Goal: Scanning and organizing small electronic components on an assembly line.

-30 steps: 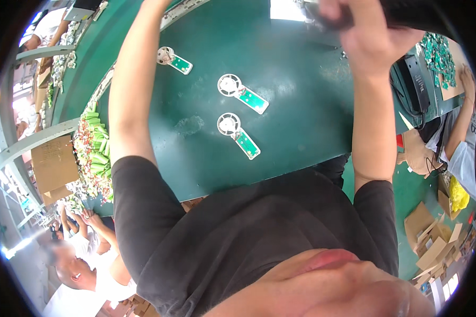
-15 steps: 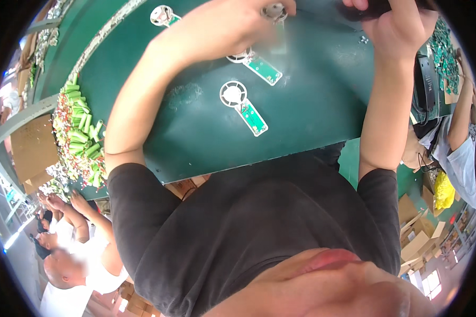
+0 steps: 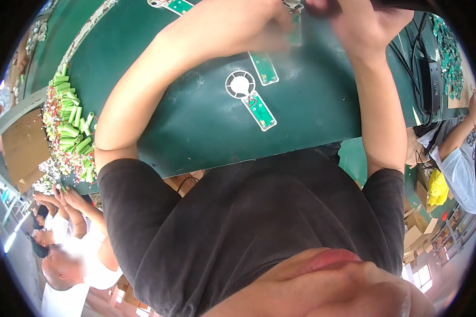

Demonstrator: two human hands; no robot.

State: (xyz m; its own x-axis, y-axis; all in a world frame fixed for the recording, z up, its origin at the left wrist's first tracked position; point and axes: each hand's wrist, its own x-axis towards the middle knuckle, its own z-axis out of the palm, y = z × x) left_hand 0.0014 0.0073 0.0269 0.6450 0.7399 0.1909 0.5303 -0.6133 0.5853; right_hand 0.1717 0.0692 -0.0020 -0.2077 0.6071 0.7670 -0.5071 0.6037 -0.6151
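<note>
The left hand (image 3: 251, 26) has its grip pinched on a blurred board (image 3: 296, 31) over the worktop's (image 3: 307, 113) far side; the right hand's (image 3: 362, 29) grip I cannot tell. Nearer lies a ring-ended unit (image 3: 261, 111).

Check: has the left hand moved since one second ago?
Yes: the left hand has moved right, judged against the circuit board lying lowest in view.

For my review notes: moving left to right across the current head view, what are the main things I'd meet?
Brown cardboard box → green cylinders → round white part with green board, nearest the wearer → right hand → heap of green circuit boards → co-worker's hand.
</note>
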